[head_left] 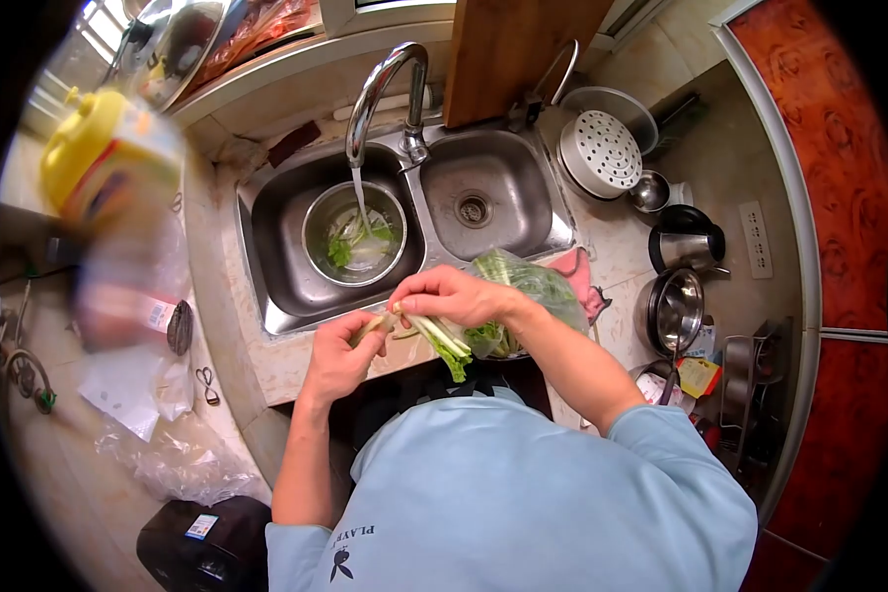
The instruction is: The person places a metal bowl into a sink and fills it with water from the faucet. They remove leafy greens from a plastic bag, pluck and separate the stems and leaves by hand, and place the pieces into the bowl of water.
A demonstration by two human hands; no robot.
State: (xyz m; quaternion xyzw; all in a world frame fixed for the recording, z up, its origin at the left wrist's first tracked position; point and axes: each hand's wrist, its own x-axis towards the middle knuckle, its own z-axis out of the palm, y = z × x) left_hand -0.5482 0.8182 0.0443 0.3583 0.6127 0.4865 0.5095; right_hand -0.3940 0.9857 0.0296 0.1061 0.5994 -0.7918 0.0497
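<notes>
Both hands meet over the counter edge in front of the sink. My right hand (451, 298) pinches the pale root end of a bunch of leafy greens (442, 340), whose leaves hang down toward my shirt. My left hand (350, 347) is closed at the same root end, its fingertips on a small pale piece. Water runs from the faucet (357, 138) into a metal bowl (318, 229) in the left basin, with some green leaves in it. A clear plastic bag of greens (531, 284) lies just beyond my right wrist.
The right basin (483, 183) adjoins the left one. A pink cloth (575, 281), a kettle (683, 240), a white perforated steamer (600, 153) and metal bowls (679, 306) stand on the right. At left are a yellow-capped bottle (118, 148) and crumpled plastic bags (178, 459).
</notes>
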